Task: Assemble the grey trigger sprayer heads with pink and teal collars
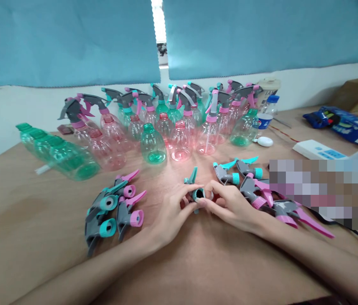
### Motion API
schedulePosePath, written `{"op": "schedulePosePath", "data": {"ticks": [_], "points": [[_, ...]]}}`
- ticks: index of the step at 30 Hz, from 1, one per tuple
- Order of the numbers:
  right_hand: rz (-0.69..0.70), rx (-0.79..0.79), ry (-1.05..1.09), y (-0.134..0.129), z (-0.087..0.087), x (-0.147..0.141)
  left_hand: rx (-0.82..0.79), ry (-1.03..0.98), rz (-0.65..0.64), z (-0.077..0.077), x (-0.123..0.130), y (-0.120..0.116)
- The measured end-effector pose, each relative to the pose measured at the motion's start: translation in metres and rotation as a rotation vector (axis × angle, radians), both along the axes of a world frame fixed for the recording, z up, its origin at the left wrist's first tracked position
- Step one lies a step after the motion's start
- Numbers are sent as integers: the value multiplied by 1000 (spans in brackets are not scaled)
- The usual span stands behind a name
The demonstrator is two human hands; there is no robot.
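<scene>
From my head view, the work looks to me about midway; a crowd of capped bottles (187, 123) stands toward the back of the table (23, 258), each with a grey sprayer screwed or set on its neck, while others are still bare: a green bottle (153, 146) and a pink bottle (181, 144) side by side in front, another green bottle toward the right (244, 129), and a row of green bottles (70, 154) at the left, slanting in my view; whether these lean or stand I cannot tell. Loose spray heads remain too, a left cluster (107, 204) beside my left forearm and a right cluster (251, 199) beyond my right wrist; the collars are pink or turquoise.

The spray head (194, 195) I am handling is between my hands, just above the middle of the table; its turquoise collar tips toward me so that I look into the dark hollow, and its turquoise trigger points up and away; its body is mostly hidden by my fingers. My left hand (174, 208) is curled, thumb and fingertips pinching it; my right hand (233, 205) is half curled, thumb tip at the collar, though I cannot tell how firmly it grips; something pale (210, 195) shows by its fingertips, too blurred to name.
</scene>
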State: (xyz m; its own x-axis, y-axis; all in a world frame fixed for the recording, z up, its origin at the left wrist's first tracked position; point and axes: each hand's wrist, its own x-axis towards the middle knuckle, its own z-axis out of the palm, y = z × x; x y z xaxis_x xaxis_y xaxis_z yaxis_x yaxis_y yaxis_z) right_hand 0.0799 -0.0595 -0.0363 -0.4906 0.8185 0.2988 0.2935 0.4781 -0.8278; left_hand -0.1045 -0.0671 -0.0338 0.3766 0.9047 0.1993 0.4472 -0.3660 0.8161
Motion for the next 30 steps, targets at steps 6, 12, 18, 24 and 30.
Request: {"op": "schedulePosePath", "data": {"ticks": [6,12,18,24,30], "points": [[-72,76,32,1,6,0,-32,-53,42,1,1,0],[-158,146,0,2,3,0,-63,-84,70,3,2,0],[-256,111,104,3,-1,4,-90,-107,93,6,3,0],[-171,74,103,2,4,3,-38,-68,60,2,1,0],[-64,164,105,5,-1,1,-60,-85,5,1,1,0]]}}
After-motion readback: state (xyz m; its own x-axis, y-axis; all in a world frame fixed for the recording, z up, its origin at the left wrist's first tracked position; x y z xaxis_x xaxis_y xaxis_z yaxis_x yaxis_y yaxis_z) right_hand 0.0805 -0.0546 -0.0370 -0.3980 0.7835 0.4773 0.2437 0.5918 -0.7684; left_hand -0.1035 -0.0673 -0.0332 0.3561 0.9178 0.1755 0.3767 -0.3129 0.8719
